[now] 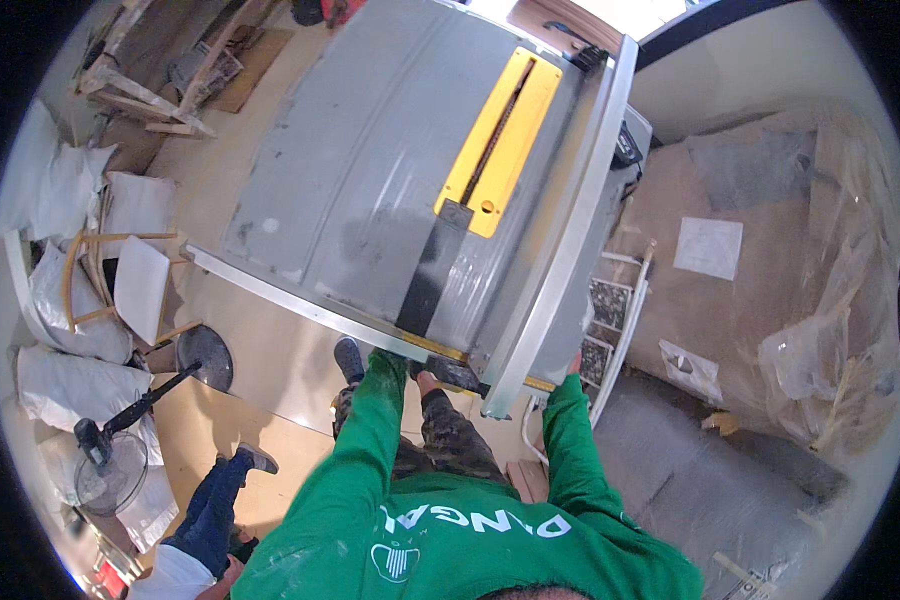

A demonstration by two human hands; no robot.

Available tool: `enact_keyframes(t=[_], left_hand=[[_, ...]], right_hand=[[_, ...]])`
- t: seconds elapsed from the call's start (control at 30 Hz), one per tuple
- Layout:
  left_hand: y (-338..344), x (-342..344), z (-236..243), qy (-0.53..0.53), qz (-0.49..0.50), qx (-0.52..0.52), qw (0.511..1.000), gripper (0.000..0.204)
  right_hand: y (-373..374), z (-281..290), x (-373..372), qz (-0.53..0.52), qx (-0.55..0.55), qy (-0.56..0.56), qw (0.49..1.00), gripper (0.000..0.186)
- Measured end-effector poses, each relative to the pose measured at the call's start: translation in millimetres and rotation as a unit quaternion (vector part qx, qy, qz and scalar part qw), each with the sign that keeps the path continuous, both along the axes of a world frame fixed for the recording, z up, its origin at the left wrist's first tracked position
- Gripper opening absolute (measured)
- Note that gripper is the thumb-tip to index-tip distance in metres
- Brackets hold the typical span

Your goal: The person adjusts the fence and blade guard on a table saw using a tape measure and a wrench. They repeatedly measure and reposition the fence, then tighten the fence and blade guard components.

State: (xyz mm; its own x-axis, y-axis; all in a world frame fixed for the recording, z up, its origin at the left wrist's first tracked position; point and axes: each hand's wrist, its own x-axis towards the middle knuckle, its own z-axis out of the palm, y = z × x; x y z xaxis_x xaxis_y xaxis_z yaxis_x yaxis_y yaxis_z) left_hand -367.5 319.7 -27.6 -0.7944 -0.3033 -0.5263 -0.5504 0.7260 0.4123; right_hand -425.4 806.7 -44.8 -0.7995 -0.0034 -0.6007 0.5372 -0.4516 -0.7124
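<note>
Across the upper middle of the frame, a grey table saw [350, 190] with a yellow throat plate [515, 145].
At lower centre, the left hand is hidden below the front rail [300, 308], its grip impossible to tell; the right hand [575, 363] sits by the saw's near right edge, mostly hidden, its grip unclear.

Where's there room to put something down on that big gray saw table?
A wide bare patch spans the gray saw table left of the yellow insert, beyond the front rail. A narrower strip lies between insert and rip fence. The room's left side is crowded: chair, pedestal fan, white bundles.
</note>
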Motion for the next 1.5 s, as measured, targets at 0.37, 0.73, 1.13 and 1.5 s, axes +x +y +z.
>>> enact_keyframes(t=[0.37, 0.73, 1.13, 1.5], left_hand=[[10, 12, -3, -0.001, 0.042, -0.002, 0.999, 0.057], [26, 5, 23, 0.004, 0.122, 0.003, 0.992, 0.056], [20, 10, -21, 0.001, 0.061, 0.013, 0.998, 0.056], [12, 6, -12, -0.006, 0.033, 0.003, 0.999, 0.056]], right_hand=[[-19, 55, -14, 0.004, -0.006, -0.026, 1.000, 0.052], [-15, 62, -32, 0.040, 0.005, -0.065, 0.997, 0.050], [-21, 58, -18, -0.042, 0.018, -0.084, 0.995, 0.048], [-29, 76, -22, 0.042, 0.047, -0.017, 0.998, 0.046]])
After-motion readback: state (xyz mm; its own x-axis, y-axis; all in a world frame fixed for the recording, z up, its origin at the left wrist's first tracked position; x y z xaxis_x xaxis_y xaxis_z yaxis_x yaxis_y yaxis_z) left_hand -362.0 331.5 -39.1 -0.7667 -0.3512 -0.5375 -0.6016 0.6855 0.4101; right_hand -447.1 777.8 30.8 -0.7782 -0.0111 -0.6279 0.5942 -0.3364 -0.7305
